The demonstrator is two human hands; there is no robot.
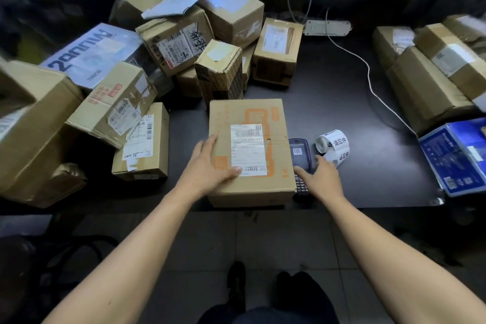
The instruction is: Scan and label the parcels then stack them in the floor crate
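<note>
Parcel [249, 150]: counter [355, 118] front edge, label up. Left hand [210, 163]: flat on its top, fingers straight. Scanner [301, 163]: just right of parcel, long axis front-to-back. Right hand [319, 176]: nearer, fingers spread, touching the scanner, not visibly gripping. Label roll [332, 144]: just beyond.

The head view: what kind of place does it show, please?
Probably a parcel sorting or courier depot. Many brown cardboard parcels with barcode labels are piled on a dark worktable, and a dark handheld scanner lies beside a white roll of printed stickers.
</note>
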